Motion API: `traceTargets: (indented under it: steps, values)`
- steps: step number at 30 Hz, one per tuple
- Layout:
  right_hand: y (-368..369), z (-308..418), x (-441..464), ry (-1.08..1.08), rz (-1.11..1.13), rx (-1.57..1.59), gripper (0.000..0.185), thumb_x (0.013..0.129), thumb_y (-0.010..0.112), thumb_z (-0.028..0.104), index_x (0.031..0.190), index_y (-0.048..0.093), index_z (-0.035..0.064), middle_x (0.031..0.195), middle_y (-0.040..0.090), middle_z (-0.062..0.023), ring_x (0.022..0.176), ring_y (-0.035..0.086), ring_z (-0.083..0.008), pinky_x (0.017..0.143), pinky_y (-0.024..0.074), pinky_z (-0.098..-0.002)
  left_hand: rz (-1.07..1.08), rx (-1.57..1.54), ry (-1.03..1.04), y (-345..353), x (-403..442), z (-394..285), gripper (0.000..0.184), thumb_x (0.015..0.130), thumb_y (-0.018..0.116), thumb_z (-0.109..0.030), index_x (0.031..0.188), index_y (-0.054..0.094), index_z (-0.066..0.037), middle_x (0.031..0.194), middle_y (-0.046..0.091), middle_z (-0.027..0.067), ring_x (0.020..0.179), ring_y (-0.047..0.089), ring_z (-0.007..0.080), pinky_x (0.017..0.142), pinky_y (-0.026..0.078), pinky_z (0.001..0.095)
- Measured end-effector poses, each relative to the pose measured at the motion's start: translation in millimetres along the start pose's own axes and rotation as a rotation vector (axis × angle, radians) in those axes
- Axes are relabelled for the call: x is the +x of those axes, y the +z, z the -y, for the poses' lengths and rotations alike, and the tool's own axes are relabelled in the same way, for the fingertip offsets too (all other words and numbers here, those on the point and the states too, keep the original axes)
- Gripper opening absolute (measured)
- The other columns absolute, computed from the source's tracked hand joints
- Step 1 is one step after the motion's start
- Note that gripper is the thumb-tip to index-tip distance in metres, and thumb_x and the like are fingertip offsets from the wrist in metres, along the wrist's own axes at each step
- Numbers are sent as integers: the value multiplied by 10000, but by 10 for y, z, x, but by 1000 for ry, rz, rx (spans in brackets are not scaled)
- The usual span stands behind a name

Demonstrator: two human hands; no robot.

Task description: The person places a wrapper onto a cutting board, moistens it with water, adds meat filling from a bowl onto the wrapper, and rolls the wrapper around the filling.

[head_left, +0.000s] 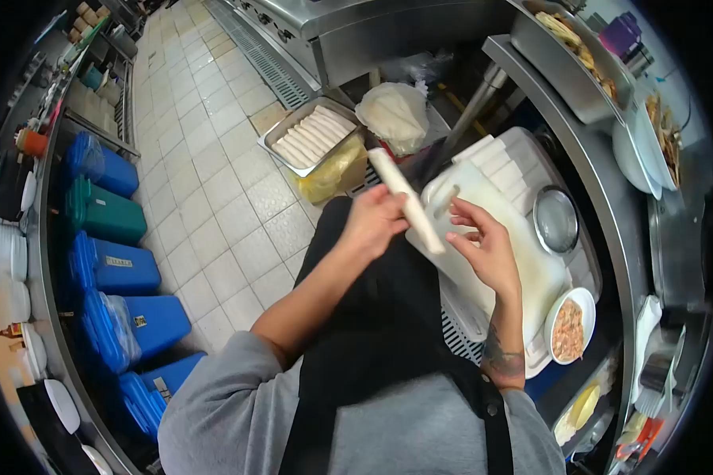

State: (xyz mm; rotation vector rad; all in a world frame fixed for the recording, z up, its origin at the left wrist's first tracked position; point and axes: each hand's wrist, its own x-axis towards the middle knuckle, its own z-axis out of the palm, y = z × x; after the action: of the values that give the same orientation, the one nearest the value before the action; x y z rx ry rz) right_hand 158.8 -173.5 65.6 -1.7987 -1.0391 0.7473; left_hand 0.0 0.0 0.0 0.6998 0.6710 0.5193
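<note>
A long white roll (406,199) is held slantwise by my left hand (379,218), whose fingers wrap its middle. To its right, my right hand (483,241) has its fingers apart and curved, with nothing between them, above a pale cutting board (499,273). Several white rolls (495,166) lie at the board's far edge. A metal bowl (556,220) of clear liquid and a white bowl of pinkish filling (568,331) stand along its right side. Further left, a metal tray (301,168) holds several rolls in a row.
A bag of round white sheets (394,115) lies beyond the roll. Yellow plastic (330,170) sits beside the tray. Blue bins (127,265) and a green bin (107,212) line the left. A steel shelf (602,182) with food containers curves along the right.
</note>
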Motion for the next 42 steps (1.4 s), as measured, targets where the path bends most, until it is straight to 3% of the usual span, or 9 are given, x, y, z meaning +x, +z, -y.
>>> traceTargets:
  steps: [5,10,18,23,26,29,30,39,42]
  values:
    - [-97,-579,186,75,-283,-309,445,800,735,46,1236,654,74,1214,622,-107,1065,626,-219,796,505,-311,-263,24,49,-883,934,-267,289,952,605,-43,1217,507,20,1088,669,160,998,690,275,800,597,420]
    - [54,-769,230,103,-440,-374,375,798,710,33,1168,681,85,1169,595,-78,1023,590,-193,726,451,-280,-452,109,-15,-1868,2549,-285,143,927,622,-12,1064,601,21,872,646,123,711,658,216,656,601,408]
    - [101,-751,244,192,-499,-446,314,756,715,40,1068,703,72,1137,583,-80,952,554,-178,674,397,-266,-611,24,-137,-3187,5057,251,86,880,680,-9,832,609,-4,614,450,31,467,434,180,594,582,480]
    - [124,-691,285,270,-492,-454,282,766,684,49,1048,682,53,1148,574,-75,914,524,-154,700,378,-258,-682,330,-50,-3138,5219,401,75,814,715,-46,806,655,-3,708,609,106,629,626,263,688,586,443]
    - [123,-694,299,262,-496,-453,275,760,685,57,1035,674,55,1143,572,-73,882,506,-148,690,369,-256,-871,934,-31,-3078,5331,447,143,765,734,-77,835,673,33,782,678,197,748,687,364,712,568,432]
    - [122,-684,291,274,-490,-445,282,756,686,57,1037,671,58,1140,571,-72,867,492,-145,682,360,-256,-915,1481,368,-3082,5304,642,245,716,754,-122,869,674,52,779,680,233,783,675,424,708,546,453]
    - [125,-687,297,266,-496,-446,282,752,697,66,1033,679,60,1129,571,-77,882,506,-160,677,369,-262,-1105,1432,373,-3008,5357,656,281,684,789,-161,855,665,25,757,685,194,774,672,414,708,538,464]
    - [105,-675,275,268,-490,-414,291,738,717,59,1028,694,48,1112,566,-98,929,535,-206,731,414,-293,-854,1196,412,-2963,5098,601,339,696,802,-176,955,647,-20,814,687,168,772,659,381,737,531,433]
    - [101,-666,289,231,-480,-401,294,737,717,42,1029,690,34,1115,561,-112,949,541,-222,782,432,-311,-983,1373,728,-2674,4988,714,356,750,778,-156,1047,648,-11,816,688,149,782,671,347,743,529,427]
